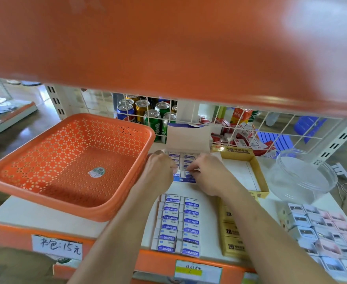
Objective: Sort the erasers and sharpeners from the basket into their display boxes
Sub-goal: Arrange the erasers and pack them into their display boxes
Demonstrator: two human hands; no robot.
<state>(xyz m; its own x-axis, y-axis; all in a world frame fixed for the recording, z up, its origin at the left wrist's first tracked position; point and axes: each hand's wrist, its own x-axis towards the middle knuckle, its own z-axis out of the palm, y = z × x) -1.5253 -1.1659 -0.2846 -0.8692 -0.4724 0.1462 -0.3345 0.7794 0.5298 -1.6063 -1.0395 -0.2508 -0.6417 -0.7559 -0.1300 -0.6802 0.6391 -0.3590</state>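
1 basket (70, 160), 12 erasers (178, 224) in 2 cols; R hand (206, 173) pinches eraser (187, 174) in box (187, 138); L hand (160, 168) unclear.

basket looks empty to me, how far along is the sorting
Done: the orange basket holds only a sticker, and two full rows of erasers sit at the shelf front. In hand: the left hand and right hand work at erasers in the open display box. Left: probably just finishing that box; the yellow box beside it shows nothing inside.
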